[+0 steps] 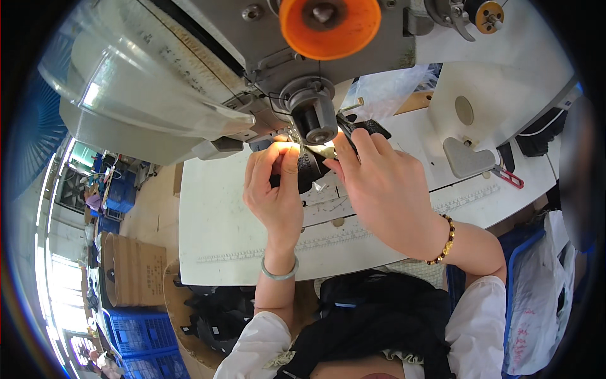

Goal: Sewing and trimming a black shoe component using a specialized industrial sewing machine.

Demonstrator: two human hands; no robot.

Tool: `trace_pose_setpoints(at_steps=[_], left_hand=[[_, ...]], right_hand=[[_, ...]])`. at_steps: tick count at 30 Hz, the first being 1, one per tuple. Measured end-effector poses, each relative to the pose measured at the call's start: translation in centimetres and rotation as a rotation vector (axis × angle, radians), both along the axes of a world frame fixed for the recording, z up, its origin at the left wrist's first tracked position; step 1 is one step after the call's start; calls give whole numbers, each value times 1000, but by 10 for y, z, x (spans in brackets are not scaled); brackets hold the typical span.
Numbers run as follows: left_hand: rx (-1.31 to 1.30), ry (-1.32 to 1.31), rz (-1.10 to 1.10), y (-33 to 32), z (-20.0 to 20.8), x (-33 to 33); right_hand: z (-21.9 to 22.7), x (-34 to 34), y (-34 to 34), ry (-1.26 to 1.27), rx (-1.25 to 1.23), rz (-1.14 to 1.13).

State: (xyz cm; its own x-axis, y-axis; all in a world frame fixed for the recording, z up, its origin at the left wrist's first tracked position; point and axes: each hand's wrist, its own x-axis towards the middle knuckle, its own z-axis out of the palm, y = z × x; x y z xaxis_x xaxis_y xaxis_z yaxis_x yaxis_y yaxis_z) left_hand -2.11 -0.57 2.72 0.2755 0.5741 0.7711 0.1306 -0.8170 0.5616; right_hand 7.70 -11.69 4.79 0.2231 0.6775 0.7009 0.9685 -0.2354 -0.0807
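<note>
Evidently work is under way rather than finished: the black piece [309, 169] lies just toward 12 o'clock from the middle of the view, under the sewing machine head [314, 110], between both hands. The left hand [273, 189] has its grip closed, thumb and forefinger pinching the piece's edge at about 10 o'clock of it. The right hand [385, 183] is at its 2 o'clock side, thumb and forefinger against it; whether that grip is pinched tight, I cannot tell. Fingers and machine hide the stitching point, so how much is sewn and how much is left cannot be judged. A carton [173, 297] at 7 o'clock holds more black items [218, 312]; whether these are done or waiting is unclear.

As for writing, a ruler strip [334, 237] with printed graduations crosses the tabletop [214, 215], the cardboard box [136, 268] at 8 o'clock carries dark print, and the whitish bag [536, 303] at 4 o'clock shows red characters.
</note>
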Motion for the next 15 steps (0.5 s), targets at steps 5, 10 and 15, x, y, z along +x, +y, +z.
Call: trace_pose_setpoints(at_steps=[5,10,15], left_hand=[[22,-3,12,3,-2,-1],[13,-4,16,2,-2,-1],[-21,5,25,0,-2,-1]], right_hand=[[-4,8,8,-71,54,83],[0,6,11,-85,65,90],[3,1,12,-136,4,48]])
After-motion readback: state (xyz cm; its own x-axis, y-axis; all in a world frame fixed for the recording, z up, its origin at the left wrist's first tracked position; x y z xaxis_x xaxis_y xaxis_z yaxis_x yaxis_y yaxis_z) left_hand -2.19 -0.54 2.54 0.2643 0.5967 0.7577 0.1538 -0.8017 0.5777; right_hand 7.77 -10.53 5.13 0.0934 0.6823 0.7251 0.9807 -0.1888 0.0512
